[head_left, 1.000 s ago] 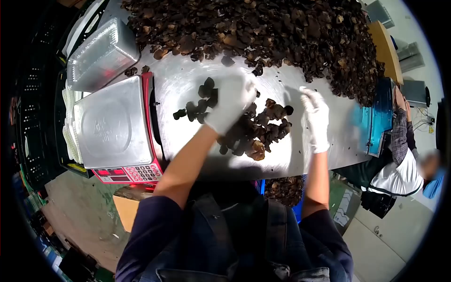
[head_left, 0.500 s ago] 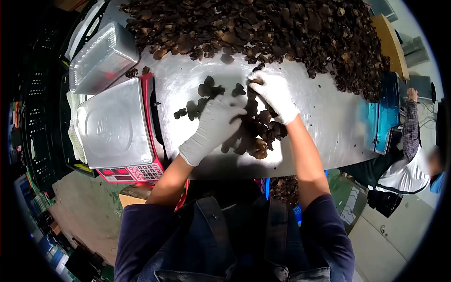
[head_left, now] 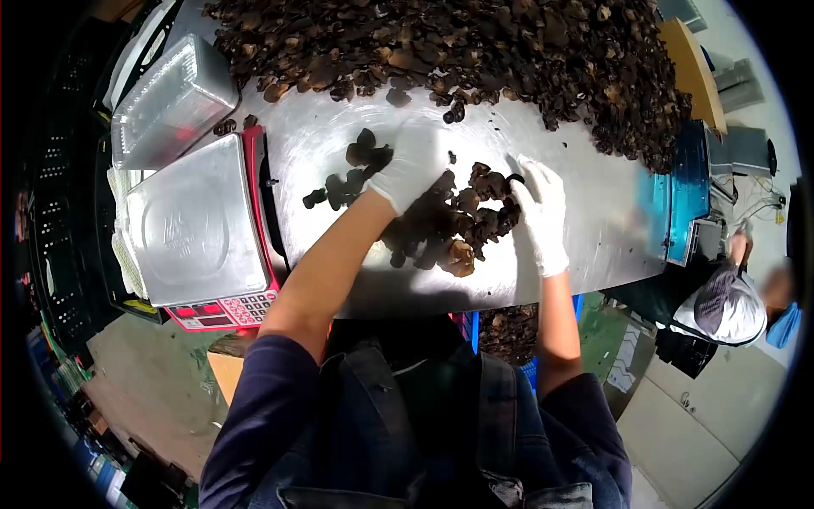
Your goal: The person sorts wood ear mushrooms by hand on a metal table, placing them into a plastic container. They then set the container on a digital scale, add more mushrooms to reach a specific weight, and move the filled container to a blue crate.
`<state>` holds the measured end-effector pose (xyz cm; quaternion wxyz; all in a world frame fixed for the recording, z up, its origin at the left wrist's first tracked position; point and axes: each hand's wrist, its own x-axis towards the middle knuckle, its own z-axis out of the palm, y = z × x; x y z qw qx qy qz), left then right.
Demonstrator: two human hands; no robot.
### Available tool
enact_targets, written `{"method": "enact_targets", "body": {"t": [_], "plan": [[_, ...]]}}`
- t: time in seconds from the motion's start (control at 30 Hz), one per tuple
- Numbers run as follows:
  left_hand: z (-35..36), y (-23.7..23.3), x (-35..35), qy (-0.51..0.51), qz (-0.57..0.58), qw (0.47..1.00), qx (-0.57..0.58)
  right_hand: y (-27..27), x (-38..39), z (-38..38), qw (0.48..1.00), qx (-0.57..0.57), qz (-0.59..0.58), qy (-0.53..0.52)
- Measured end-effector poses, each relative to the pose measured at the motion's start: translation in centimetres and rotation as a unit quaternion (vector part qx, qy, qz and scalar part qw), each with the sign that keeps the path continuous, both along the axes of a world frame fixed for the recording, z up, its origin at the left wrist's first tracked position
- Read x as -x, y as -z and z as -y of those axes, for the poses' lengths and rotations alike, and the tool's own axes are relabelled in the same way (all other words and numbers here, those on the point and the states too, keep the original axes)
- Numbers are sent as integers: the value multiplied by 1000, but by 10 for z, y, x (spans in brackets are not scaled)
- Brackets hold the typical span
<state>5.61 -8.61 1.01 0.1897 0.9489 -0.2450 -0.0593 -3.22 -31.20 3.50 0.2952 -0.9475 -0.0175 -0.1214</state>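
Note:
My left hand [head_left: 411, 165], in a white glove, is over the left part of a small heap of dried black fungus [head_left: 432, 225] on the metal table. Motion and glare smear its fingers. At the heap's right edge is my right hand [head_left: 544, 212], also gloved, with a small dark fungus piece [head_left: 515, 178] between thumb and forefinger. A few loose fungus pieces [head_left: 343, 188] lie left of my left hand. Farther back spreads a large pile of the same dark, curled pieces [head_left: 475, 51].
A red scale [head_left: 199, 225] with a steel pan stands left, clear plastic boxes [head_left: 174, 106] behind it. A blue bin [head_left: 688, 195] sits at the table's right end. Below the front edge is a blue crate holding fungus [head_left: 509, 333]. Another person [head_left: 721, 305] is at far right.
My left hand has moved forward and right over the heap. My right hand has drawn back and right, from behind the heap to its right edge. The view has shifted slightly.

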Motion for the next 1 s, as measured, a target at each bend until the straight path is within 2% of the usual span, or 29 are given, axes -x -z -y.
{"method": "enact_targets", "body": {"t": [0.03, 0.07, 0.13, 0.17, 0.2, 0.23, 0.27, 0.3, 0.33, 0.37, 0.43, 0.5, 0.53, 0.57, 0.63, 0.7, 0.73, 0.77, 0.8, 0.83, 0.87, 0.9, 0.97, 1.0], "plan": [[-5, -5, -1, -8, -59, 998, -30, 1, -5, -14, 1000, 17, 21, -11], [-13, 17, 2, 16, 27, 999, -15, 5, -4, -22, 999, -16, -8, -43], [-28, 21, 18, 38, 15, 999, -3, -1, 3, -33, 984, -56, -100, -136], [-34, 20, 26, 57, 4, 998, 13, 16, 17, -37, 985, -79, -77, -131], [-39, 18, 32, 58, 7, 998, 14, 8, 25, -40, 983, -53, -84, -155], [-44, 16, 37, 62, 48, 995, 61, 2, 28, -41, 979, -26, -90, -179], [-45, 15, 38, 65, 88, 988, 108, 5, 26, -36, 971, -82, -99, -201], [-43, 12, 35, 64, 89, 988, 110, 2, 20, -34, 959, -138, -108, -223], [-39, 9, 30, 13, 19, 995, 95, 0, 10, -32, 956, -160, -75, -232], [-34, 6, 21, -38, -50, 995, 80, -5, -3, -27, 956, -181, -93, -212], [-13, 5, -2, -64, -54, 995, 54, -6, -35, -25, 967, -198, -114, -108], [6, 14, -21, -81, 118, 977, 157, 15, -75, -22, 997, -26, -35, -56], [16, 18, -28, -81, 121, 977, 158, 23, -88, -25, 996, 32, 20, -83], [25, 22, -35, -100, 112, 982, 116, 46, -105, -15, 975, 119, 62, -175], [29, 27, -38, -115, 100, 986, 75, 54, -100, -1, 956, 156, 54, -240], [16, 31, -36, -63, 91, 980, 163, 44, -65, 34, 959, 170, -14, -227], [10, 44, -33, -47, 84, 984, 150, 34, -34, 56, 960, 162, -23, -227], [2, 35, -23, -32, -8, 989, 141, 19, 6, 75, 960, 176, -96, -196], [-8, 21, -7, -18, -99, 986, 129, 13, 51, 98, 951, 225, -111, -180], [-19, 10, 10, 1, -112, 980, 163, 7, 95, 122, 932, 266, -171, -175], [-27, 14, 23, 48, -50, 993, 93, -31, 114, 124, 940, 215, -185, -190], [-35, 11, 32, 46, -48, 993, 94, -48, 132, 135, 871, 302, -343, -179], [-47, -4, 43, 119, -48, 984, 124, -47, 136, 144, 874, 287, -329, -213], [-51, -18, 39, 104, -114, 979, 130, -50, 114, 127, 911, 255, -290, -145]]}}
